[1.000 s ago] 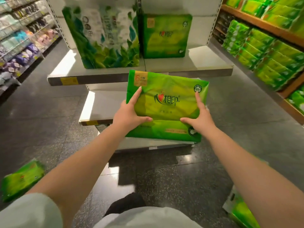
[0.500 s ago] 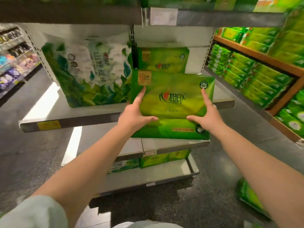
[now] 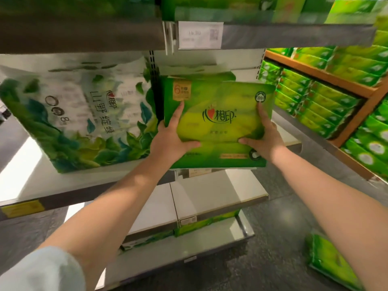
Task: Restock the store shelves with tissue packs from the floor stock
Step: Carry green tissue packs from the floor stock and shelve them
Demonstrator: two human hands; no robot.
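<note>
A: Head view first. Which step is this?

B: The placing step. The green tissue pack sits mid-frame, held upright between the left hand and the right hand. Each grip pinches it, thumb across the front face, forefinger up the side edge. It hangs at the front lip of the middle shelf, right of the big leaf-printed pack.

A: Anything behind it?

B: Another matching pack peeks out above it, further back on the shelf.

A: And next?

B: I'd judge a forward push, setting the base down flat before letting go. One more floor pack lies at lower right, waiting.
</note>
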